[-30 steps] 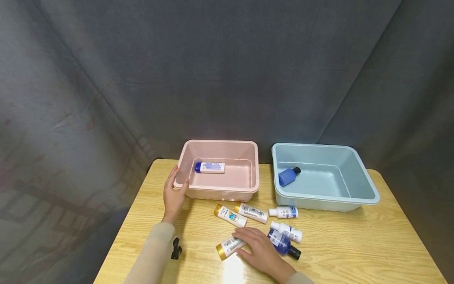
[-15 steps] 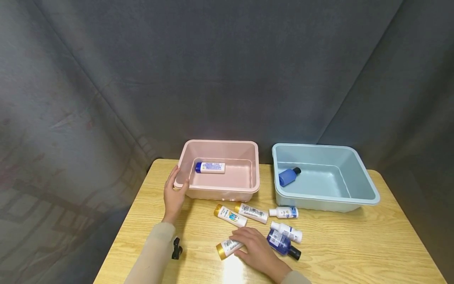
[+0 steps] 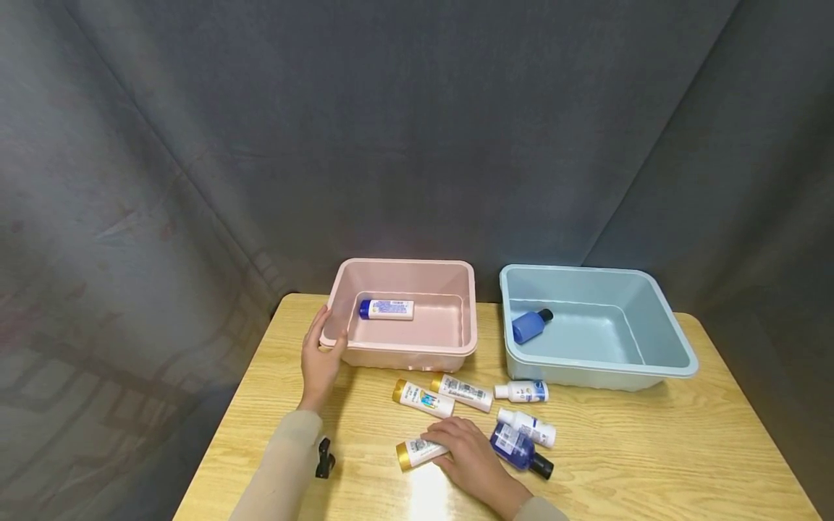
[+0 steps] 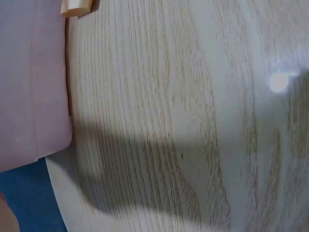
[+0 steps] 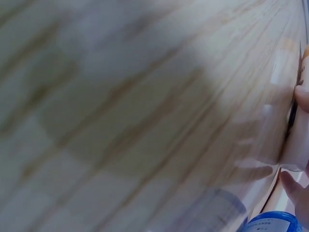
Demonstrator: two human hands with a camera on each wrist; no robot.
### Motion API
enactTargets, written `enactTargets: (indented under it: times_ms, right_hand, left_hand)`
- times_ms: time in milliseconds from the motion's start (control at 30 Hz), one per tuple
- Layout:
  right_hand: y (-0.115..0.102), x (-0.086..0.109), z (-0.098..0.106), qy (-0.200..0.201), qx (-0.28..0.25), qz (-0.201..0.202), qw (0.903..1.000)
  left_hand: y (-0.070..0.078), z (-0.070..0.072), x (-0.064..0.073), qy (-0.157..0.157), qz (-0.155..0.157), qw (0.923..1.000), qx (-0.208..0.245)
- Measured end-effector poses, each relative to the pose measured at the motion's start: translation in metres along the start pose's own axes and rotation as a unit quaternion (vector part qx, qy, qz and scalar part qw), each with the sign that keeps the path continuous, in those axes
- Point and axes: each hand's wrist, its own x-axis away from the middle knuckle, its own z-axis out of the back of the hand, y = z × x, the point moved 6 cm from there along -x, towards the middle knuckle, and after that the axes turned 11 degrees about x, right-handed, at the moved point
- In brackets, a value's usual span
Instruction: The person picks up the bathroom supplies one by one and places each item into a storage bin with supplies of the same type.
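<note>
My left hand (image 3: 319, 365) rests against the near-left corner of a pink plastic bin (image 3: 407, 358), thumb at the front rim and fingers along the left side. Inside that bin lies a white bottle with a blue cap (image 3: 386, 310). My right hand (image 3: 472, 459) holds a white bottle with a gold cap (image 3: 420, 453) by its right end, fingers over it and thumb at the near side; that end is hidden. In the right wrist view, fingers (image 5: 303, 98) touch this bottle at the right edge. Two more gold-capped bottles, the nearer one (image 3: 423, 399) and the farther one (image 3: 464, 391), lie beyond.
A light blue bin (image 3: 606, 370) holds a blue bottle with a black cap (image 3: 529, 327). Right of my right hand lie a dark blue bottle (image 3: 515, 445) and two small white bottles, one (image 3: 528, 427) behind the other (image 3: 523, 391). A black clip-like piece (image 3: 324, 458) shows beside my left sleeve.
The gold-capped bottle under my right hand has turned slightly, its cap shifting a little away from me. The right hand moved slightly left. My left hand stays at the pink bin.
</note>
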Motion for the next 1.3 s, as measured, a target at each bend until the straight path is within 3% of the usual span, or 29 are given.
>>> enactTargets:
  times_ms: [333,767,1300]
  right_hand:
    - [-0.001,-0.001,0.001,0.014,-0.016,-0.007,0.9998]
    - [-0.003,0.003,0.000,0.001,-0.043,-0.011,0.9990]
    - [-0.008,0.001,0.014,0.054,-0.047,0.000,0.9974]
  left_hand:
    - [-0.002,0.000,0.001,0.002,-0.004,1.0000,0.001]
    - [-0.003,0.001,0.001,0.006,-0.012,0.9999,0.000]
    - [-0.005,-0.001,0.000,0.013,-0.011,0.9998,0.007]
